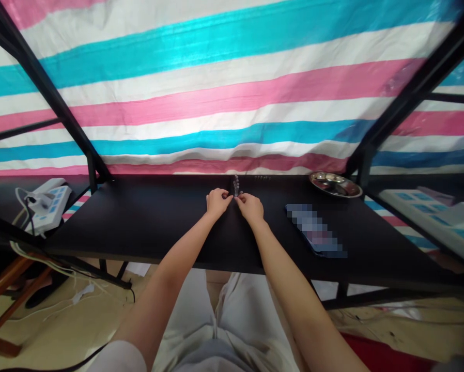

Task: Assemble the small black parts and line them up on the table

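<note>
Both my hands meet at the middle of a black table (154, 222). My left hand (216, 202) is closed in a pinch, fingertips pointing right. My right hand (249, 206) is also pinched, fingertips toward the left hand. Between them rises a small string of clear beads (236, 185), held upright at its lower end by the fingertips. Which hand grips the thread itself I cannot make out. A few more small beads (263, 177) lie in a row on the table just behind.
A round metal dish (335, 184) sits at the table's back right. A phone (315, 231) lies flat right of my right hand. A white power strip (48, 204) with cables rests at the left. Black frame posts (42, 88) stand before a striped tarp.
</note>
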Action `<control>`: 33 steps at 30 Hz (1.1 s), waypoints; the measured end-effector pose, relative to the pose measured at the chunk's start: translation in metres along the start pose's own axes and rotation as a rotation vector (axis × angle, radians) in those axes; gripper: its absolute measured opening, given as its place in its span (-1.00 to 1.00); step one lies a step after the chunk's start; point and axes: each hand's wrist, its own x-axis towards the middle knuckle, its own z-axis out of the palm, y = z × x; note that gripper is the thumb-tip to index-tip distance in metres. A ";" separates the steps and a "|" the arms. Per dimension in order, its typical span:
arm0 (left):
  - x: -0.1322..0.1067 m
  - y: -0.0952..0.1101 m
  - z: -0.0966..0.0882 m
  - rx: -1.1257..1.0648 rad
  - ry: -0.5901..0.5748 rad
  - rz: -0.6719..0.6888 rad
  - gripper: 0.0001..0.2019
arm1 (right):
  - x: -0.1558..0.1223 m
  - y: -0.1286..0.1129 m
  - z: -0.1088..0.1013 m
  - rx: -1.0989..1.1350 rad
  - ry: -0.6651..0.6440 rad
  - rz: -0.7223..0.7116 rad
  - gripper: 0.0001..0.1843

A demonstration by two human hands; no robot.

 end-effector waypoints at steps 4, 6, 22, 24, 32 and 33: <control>-0.001 -0.001 0.008 0.125 -0.043 -0.051 -0.87 | 0.003 0.002 0.004 -0.043 -0.037 0.004 -0.76; -0.001 -0.003 0.010 0.186 -0.069 -0.055 -0.86 | 0.004 0.003 0.005 -0.070 -0.061 -0.001 -0.76; -0.037 -0.007 -0.024 0.395 -0.009 0.202 -0.48 | 0.003 0.017 -0.006 -0.079 -0.116 -0.023 -0.71; -0.039 -0.003 -0.024 0.424 -0.041 0.246 -0.49 | 0.002 0.016 -0.006 -0.080 -0.109 -0.032 -0.73; -0.041 0.001 -0.017 0.477 -0.104 0.289 -0.48 | -0.001 0.014 -0.005 -0.103 -0.070 -0.054 -0.74; -0.040 0.000 -0.017 0.480 -0.106 0.287 -0.49 | -0.001 0.014 -0.005 -0.103 -0.070 -0.055 -0.74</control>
